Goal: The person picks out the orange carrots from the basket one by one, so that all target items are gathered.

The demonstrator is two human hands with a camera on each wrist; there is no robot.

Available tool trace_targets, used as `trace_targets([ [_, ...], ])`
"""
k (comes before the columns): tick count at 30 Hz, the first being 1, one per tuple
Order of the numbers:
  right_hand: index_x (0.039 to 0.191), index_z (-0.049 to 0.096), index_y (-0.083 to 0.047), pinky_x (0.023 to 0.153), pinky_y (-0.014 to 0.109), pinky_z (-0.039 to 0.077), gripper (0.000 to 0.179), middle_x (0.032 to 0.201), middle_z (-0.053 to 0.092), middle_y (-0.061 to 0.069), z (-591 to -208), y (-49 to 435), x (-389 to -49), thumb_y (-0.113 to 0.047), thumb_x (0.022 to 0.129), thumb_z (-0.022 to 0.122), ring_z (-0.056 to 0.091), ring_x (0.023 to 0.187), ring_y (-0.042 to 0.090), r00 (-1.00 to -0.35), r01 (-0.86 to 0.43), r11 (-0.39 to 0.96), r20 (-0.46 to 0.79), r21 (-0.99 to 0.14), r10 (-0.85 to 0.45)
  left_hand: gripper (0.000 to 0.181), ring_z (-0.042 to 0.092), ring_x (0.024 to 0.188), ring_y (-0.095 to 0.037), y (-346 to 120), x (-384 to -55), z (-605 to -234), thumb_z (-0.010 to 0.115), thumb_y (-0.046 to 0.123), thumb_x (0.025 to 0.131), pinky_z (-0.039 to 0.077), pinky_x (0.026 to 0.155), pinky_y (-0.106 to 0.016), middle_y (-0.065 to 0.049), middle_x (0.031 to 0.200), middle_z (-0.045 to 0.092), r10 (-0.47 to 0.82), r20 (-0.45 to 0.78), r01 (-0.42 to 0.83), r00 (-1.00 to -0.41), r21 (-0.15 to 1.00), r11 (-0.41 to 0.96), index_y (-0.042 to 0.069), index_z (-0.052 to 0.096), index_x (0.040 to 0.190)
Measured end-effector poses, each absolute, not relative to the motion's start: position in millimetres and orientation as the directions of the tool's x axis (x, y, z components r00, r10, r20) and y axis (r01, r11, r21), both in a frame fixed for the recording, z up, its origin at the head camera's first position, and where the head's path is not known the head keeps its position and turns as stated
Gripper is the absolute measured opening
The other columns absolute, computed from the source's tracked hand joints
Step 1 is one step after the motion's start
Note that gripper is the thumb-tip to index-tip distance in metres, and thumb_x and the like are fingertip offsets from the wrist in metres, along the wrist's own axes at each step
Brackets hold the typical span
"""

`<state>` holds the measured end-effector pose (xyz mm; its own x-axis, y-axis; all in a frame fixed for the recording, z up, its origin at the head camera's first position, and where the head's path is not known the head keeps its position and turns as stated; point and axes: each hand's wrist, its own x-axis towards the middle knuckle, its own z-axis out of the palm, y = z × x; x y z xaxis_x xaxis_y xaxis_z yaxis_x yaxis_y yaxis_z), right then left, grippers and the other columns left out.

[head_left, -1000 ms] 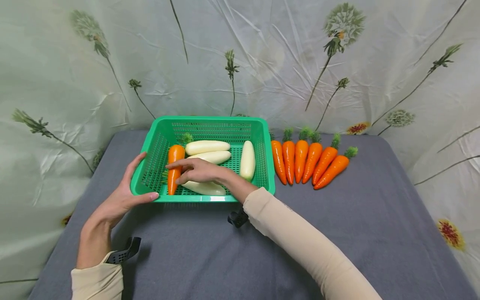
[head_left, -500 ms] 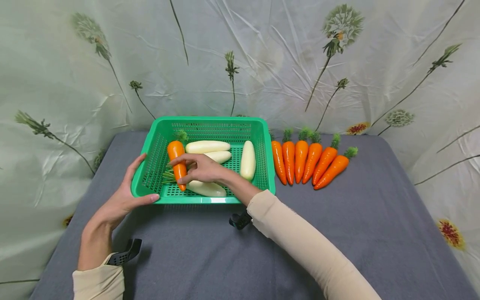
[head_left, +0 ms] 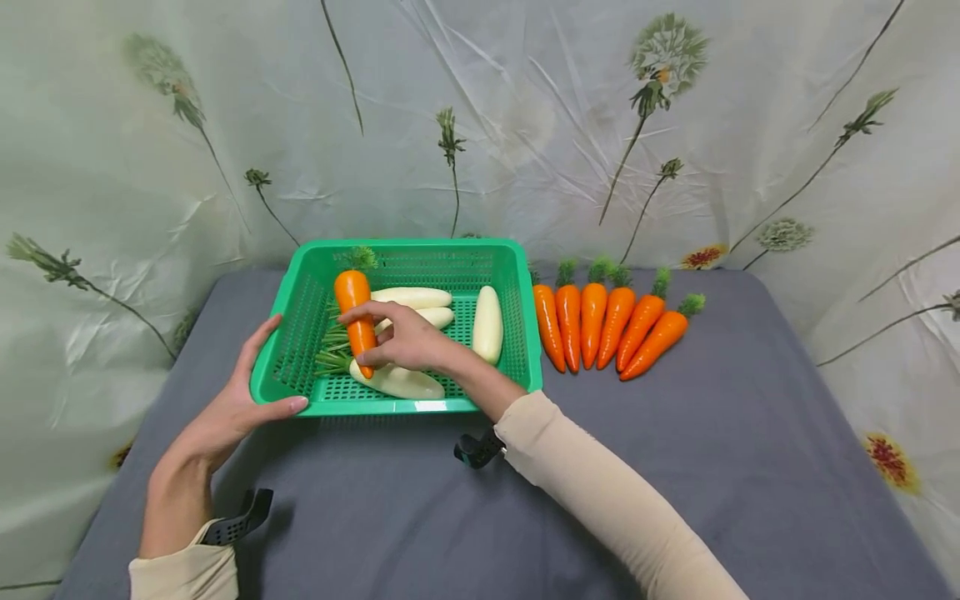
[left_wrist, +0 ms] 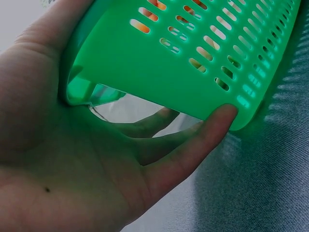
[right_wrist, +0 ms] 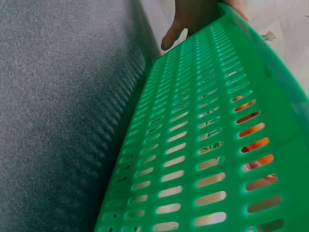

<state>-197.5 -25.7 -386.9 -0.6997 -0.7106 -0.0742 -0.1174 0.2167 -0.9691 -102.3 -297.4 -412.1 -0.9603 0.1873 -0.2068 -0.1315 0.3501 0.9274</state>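
Note:
In the head view, my right hand (head_left: 412, 337) reaches into a green plastic basket (head_left: 390, 407) and pinches an orange carrot (head_left: 352, 292) between thumb and fingers. The carrot tilts above the basket's left part, leafy end toward the back. Beneath and beside it lie several white radishes (head_left: 408, 385), some with green stems (head_left: 333, 361) pointing left. My left hand (head_left: 225, 421) grips the basket's left front corner, thumb on the front rim. In the left wrist view, this hand (left_wrist: 72, 159) spans the basket's end wall (left_wrist: 125, 58). Right fingertips are mostly hidden in the right wrist view.
To the right of the basket, several carrots (head_left: 592, 325) lie side by side in a fan on the grey tablecloth (head_left: 675, 467). One radish (head_left: 489, 325) lies apart at the basket's right end. Flower-patterned fabric (head_left: 525, 125) hangs behind the table.
My right hand has taken hold of the carrot, raised it and tilted it, uncovering more green stems below. My left hand keeps its grip on the basket. The head view has shifted slightly.

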Motion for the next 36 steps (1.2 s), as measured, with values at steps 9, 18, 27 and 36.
trace_targets([
  [9,0.147,0.058,-0.016,0.086,0.027,0.057,0.061,0.147,0.055,0.009,-380.0,-12.8,-191.5,0.002,0.091,0.074,0.068,0.104,0.025,-0.749,-0.199,0.222,0.002,-0.954,-0.662,0.11,0.054,0.114,0.001,-299.5,-102.7,-412.6,0.073,0.011,0.095,0.046,0.087,-0.013,-0.016,0.16,0.019,0.173,-0.203,-0.134,-0.964,0.93,0.344,0.051,-0.003,0.163],
  [18,0.15,0.054,-0.011,0.098,0.03,0.054,0.062,0.15,0.054,0.009,-379.6,8.1,-188.9,-0.001,0.093,0.075,0.065,0.115,0.029,-0.754,-0.237,0.183,0.062,-0.954,-0.653,0.111,0.051,0.115,0.002,-299.0,-100.2,-412.0,0.074,0.011,0.095,0.045,0.087,-0.012,-0.018,0.161,0.017,0.171,-0.212,-0.144,-0.962,0.928,0.343,0.052,-0.004,0.163],
  [27,0.149,0.054,-0.011,0.091,0.03,0.055,0.06,0.139,0.055,0.013,-376.5,30.4,-189.8,-0.002,0.093,0.075,0.07,0.099,0.024,-0.786,-0.158,0.102,0.063,-0.982,-0.614,0.111,0.056,0.113,0.002,-296.9,-101.1,-410.9,0.074,0.008,0.094,0.047,0.087,-0.014,-0.015,0.157,0.023,0.175,-0.193,-0.13,-0.965,0.939,0.317,0.049,-0.002,0.164],
  [36,0.147,0.055,-0.01,0.092,0.058,0.055,0.059,0.142,0.051,0.013,-372.7,48.4,-191.3,0.0,0.092,0.074,0.068,0.098,0.023,-0.819,-0.119,0.058,0.065,-0.991,-0.57,0.112,0.053,0.115,0.002,-296.5,-99.8,-409.6,0.074,0.009,0.094,0.047,0.087,-0.013,-0.02,0.162,0.016,0.173,-0.199,-0.136,-0.965,0.938,0.32,0.05,-0.004,0.163],
])
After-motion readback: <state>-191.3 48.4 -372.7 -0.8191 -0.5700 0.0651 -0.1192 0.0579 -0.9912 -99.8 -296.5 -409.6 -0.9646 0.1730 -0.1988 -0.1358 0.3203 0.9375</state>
